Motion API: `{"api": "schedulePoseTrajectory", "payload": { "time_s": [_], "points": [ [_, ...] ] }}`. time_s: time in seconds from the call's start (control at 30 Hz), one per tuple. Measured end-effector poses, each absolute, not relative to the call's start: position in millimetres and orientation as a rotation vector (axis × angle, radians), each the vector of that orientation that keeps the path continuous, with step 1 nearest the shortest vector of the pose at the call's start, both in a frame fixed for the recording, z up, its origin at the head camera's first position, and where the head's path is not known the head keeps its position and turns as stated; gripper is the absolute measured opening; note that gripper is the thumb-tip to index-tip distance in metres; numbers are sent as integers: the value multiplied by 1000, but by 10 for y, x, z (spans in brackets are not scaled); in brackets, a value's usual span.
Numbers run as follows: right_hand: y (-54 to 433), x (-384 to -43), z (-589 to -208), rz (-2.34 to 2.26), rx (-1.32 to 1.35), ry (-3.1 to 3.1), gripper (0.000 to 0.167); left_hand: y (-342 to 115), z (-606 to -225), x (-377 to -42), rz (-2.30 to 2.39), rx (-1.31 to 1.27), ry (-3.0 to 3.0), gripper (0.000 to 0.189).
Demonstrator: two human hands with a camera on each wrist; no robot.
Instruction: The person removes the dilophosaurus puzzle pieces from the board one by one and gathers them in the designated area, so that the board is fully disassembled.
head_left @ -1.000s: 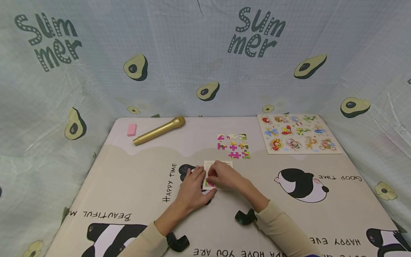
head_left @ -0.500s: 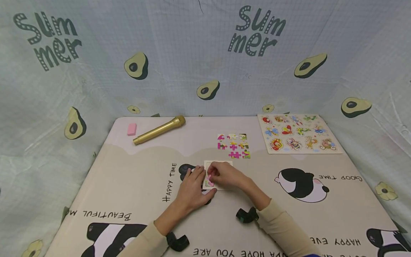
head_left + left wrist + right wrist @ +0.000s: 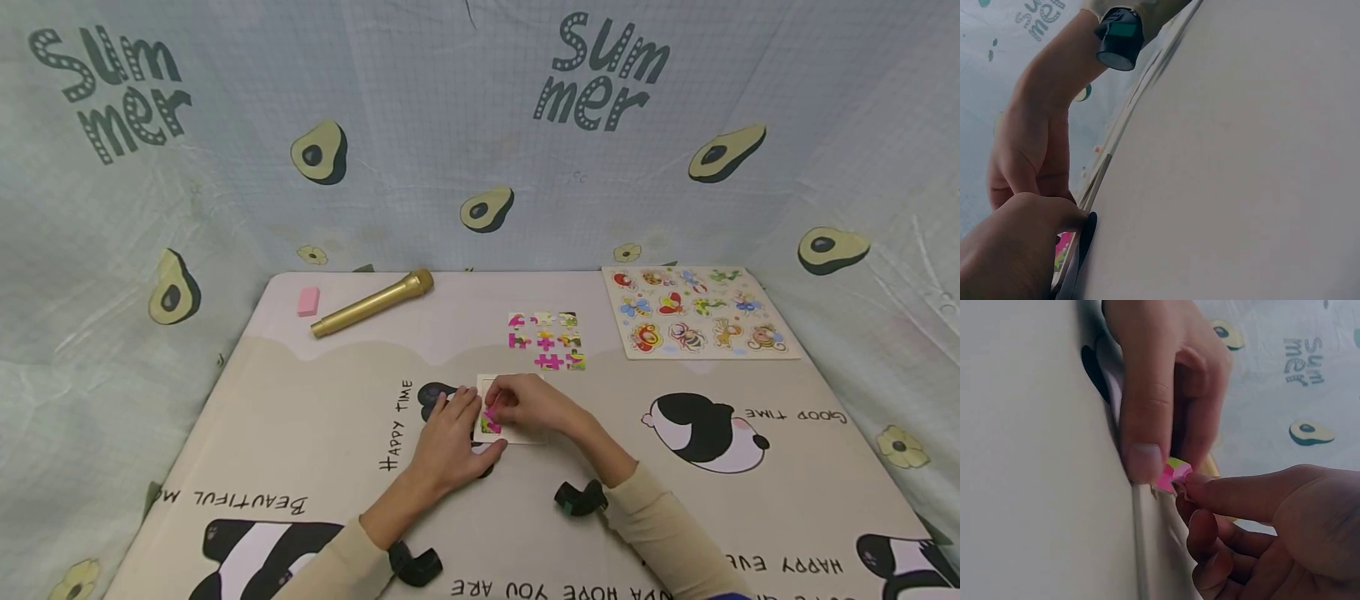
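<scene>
A small square puzzle tray (image 3: 525, 436) with a pale raised rim lies in front of me, partly hidden by both hands. In its near left corner sits a green and pink puzzle piece (image 3: 490, 427). My left hand (image 3: 447, 433) rests along the tray's left side, fingers extended and thumb at the near edge. Over the tray, my right hand (image 3: 536, 406) pinches a pink puzzle piece (image 3: 492, 413) between thumb and index finger, right beside the corner piece. In the right wrist view, the right thumb and fingertip meet at the pink piece, close to the left thumb.
Several loose puzzle pieces (image 3: 546, 342) lie in rows beyond the tray. A wooden animal puzzle board (image 3: 705, 315) is at the back right. A gold microphone (image 3: 371, 305) and a pink block (image 3: 308, 302) lie at the back left.
My right hand has shifted slightly to the right, its fingertips still low over the tray, and more of the corner piece shows. My left hand has stayed in place.
</scene>
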State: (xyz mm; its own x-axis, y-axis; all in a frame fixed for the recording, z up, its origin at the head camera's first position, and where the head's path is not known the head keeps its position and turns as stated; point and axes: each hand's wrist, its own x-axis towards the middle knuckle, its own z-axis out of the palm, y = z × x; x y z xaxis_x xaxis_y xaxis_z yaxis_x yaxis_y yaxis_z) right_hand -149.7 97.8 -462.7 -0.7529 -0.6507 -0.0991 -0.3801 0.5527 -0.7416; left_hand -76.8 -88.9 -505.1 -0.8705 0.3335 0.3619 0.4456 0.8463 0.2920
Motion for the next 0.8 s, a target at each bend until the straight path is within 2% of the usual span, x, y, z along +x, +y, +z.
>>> {"api": "schedulePoseTrajectory", "payload": {
  "time_s": [0.8],
  "points": [
    [1234,-2054,-4547,-1050,-605,2710,18,-889,-5053,-757,-520,-593,-2692,73]
  ]
}}
